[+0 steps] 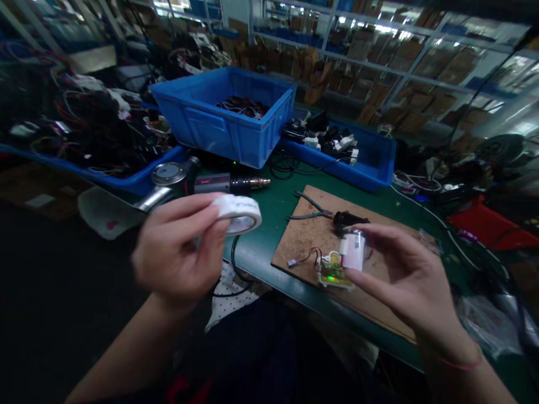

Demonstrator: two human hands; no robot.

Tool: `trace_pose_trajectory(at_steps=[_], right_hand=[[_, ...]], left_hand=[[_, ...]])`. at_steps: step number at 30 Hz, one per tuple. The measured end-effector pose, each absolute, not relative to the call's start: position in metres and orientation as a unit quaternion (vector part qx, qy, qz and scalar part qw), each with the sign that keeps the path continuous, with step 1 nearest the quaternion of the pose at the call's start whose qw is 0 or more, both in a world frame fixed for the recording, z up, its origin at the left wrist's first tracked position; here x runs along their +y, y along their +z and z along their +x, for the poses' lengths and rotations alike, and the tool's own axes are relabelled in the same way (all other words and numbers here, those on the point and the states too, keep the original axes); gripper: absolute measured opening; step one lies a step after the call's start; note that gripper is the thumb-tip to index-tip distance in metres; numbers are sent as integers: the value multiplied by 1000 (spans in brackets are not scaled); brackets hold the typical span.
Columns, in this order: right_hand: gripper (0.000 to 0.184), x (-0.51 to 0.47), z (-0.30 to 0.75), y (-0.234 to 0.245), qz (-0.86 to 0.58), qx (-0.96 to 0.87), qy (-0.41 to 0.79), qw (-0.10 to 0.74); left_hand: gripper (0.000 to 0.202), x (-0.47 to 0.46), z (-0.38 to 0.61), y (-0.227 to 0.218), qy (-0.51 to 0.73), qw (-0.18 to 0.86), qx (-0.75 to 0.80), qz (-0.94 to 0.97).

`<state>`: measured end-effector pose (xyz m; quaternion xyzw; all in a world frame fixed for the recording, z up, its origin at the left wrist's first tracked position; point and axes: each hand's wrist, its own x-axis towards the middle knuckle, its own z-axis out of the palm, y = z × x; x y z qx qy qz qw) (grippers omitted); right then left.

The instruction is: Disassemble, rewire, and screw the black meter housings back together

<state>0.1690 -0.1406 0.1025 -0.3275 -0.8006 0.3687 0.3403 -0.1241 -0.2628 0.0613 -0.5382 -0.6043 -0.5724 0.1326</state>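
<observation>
Pinched in my left hand is a roll of white tape, held up in front of the bench. My right hand grips a white-wrapped cylinder, perhaps a battery, between thumb and fingers. Just below it, a small circuit board with a glowing green light lies on the brown board. Thin wires run from the circuit board to a small white connector. Behind the cylinder lie pliers with their handles spread, beside a black part.
A heat gun lies on the green bench. Behind it stands a blue bin with wires inside, next to a shallower blue tray of black parts. Tangled harnesses fill a bin at left. A red bin stands at right.
</observation>
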Motion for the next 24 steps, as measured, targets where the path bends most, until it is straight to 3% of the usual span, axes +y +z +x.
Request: trace_pose_trajectory(at_steps=[1,5,8,10,12,15,20,24], right_hand=[[55,-140,172,103,-308,-780,408,361],[54,-136,178,90,-269,-738,502,361],[56,-136,179,73,-272,-750,484,360],[57,-136,180,65,-274,-776,438,361],[57,-137,181,62,-274,-801,396,356],[57,-137,182,64,-263,-838,353,322],[52,-144,183,67,-219,-874,326,286],[57,-157,186,70,-296,-783,456,303]], left_hand=[[23,-249,-127,53,-560,134,-611,-544],[23,-197,-128,4,-437,-26,-696,-569],[29,-188,-114,-13,-411,1,-710,-572],[30,-193,-99,-3,-463,-26,-686,-561],[30,-199,-81,21,-516,-157,-623,-566],[39,-201,-58,62,-495,-339,-511,-615],[25,-192,-43,92,-420,-354,-466,-694],[25,-193,-42,93,-422,-261,-509,-704]])
